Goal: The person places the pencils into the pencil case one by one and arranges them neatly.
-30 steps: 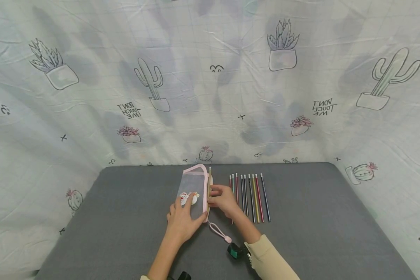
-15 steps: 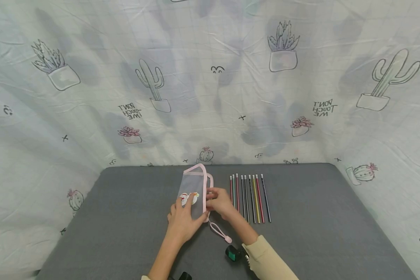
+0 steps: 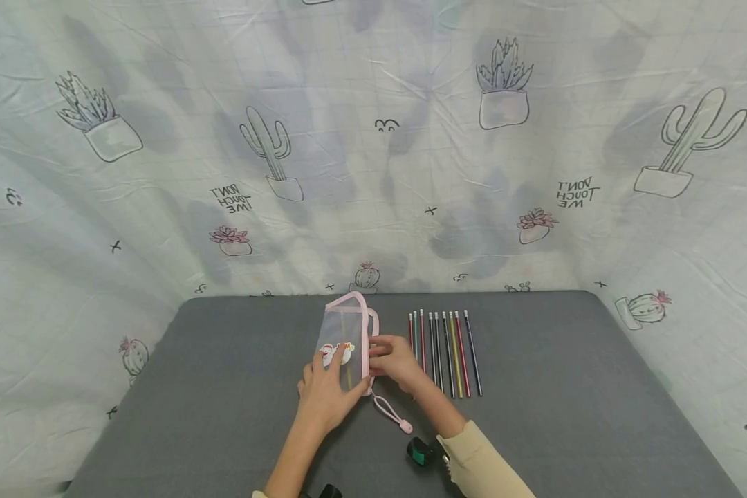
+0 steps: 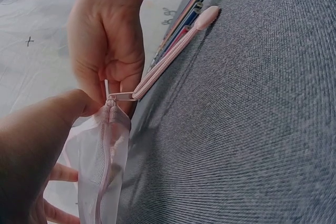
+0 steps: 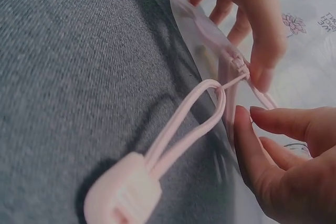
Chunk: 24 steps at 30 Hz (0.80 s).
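A translucent mesh pencil case (image 3: 334, 325) with pink edging and stickers stands on the grey table, its opening facing right. My left hand (image 3: 325, 394) grips it, fingers spread over the sticker side and thumb by the zipper end. A yellowish pencil (image 3: 349, 377) shows faintly through the mesh, inside the case. At the opening, my right hand (image 3: 398, 361) holds the pink rim between thumb and fingers; some fingertips are hidden behind the rim. From the zipper pull hangs a pink cord loop (image 5: 184, 114), which lies on the table toward me.
Several pencils (image 3: 453, 353) in different colours lie side by side just right of my right hand. Grey cloth covers the table (image 3: 548, 387). A patterned curtain (image 3: 411, 173) hangs behind its far edge and at both sides.
The yellowish pencil, held by my right hand at the opening a second ago, is now inside the case. My right hand stays at the rim, and my left hand has hardly moved.
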Tool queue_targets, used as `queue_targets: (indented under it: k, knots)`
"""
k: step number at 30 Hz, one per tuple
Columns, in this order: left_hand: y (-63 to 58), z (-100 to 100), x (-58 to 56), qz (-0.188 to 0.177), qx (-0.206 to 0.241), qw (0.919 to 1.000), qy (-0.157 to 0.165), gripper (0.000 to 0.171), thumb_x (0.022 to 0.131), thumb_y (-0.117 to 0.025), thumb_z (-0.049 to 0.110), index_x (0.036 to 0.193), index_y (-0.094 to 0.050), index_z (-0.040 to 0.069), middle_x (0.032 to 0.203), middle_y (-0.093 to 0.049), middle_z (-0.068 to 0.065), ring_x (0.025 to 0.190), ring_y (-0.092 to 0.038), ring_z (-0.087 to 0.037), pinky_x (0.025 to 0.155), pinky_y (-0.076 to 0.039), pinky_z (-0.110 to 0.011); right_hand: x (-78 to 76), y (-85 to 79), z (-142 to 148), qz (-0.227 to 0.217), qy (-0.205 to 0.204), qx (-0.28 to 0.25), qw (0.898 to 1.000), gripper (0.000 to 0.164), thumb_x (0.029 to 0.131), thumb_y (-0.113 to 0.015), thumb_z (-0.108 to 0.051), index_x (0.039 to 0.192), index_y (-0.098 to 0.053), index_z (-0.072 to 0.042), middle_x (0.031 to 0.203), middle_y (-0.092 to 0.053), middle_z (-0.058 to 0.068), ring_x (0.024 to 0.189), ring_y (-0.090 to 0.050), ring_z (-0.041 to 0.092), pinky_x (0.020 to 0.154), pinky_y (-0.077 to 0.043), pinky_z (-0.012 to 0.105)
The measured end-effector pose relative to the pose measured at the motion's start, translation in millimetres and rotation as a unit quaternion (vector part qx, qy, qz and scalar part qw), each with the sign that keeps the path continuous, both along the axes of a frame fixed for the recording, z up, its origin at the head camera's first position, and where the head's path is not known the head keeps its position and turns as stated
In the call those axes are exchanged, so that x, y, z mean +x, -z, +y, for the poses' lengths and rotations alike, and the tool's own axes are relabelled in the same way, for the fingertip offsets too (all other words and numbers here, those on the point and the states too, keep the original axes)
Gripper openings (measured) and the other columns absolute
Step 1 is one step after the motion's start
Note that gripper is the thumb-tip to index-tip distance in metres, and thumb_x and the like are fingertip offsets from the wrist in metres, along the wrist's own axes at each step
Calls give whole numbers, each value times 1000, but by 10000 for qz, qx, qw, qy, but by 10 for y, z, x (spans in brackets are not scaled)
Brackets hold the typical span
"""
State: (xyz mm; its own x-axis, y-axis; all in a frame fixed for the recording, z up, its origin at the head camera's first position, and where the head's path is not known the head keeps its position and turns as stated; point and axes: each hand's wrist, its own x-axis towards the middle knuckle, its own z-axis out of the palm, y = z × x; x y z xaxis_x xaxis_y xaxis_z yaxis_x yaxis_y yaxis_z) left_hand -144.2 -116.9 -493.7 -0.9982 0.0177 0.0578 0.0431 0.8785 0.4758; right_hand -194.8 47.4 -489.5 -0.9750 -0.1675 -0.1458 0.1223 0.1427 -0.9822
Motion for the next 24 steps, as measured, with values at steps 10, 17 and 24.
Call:
queue_targets:
  k: [10,17,24]
  knots:
    - [-22,26,-8,48,-56,10000,-60,87,89,-70,61,157,-48,12,148,-43,-35,130,-47,-58,97,-41,-76,-23,-62,146,21,212,-142,9997,45,92,-69,15,136,-60,15,111,-72,30,89,-76,32,76,-64,40]
    - [-32,32,-23,122,-144,9998,-15,88,87,-73,60,156,-50,11,146,-45,-36,127,-49,-58,95,-43,-75,-27,-127,296,254,415,51,9988,40,93,-69,11,132,-64,13,111,-73,28,91,-76,34,77,-64,41]
    - [-15,58,-50,168,-168,9997,42,87,86,-74,60,153,-53,8,146,-45,-37,126,-49,-60,93,-43,-76,-53,-136,426,604,707,276,9953,38,91,-70,12,128,-65,15,109,-74,29,90,-77,37,75,-64,42]
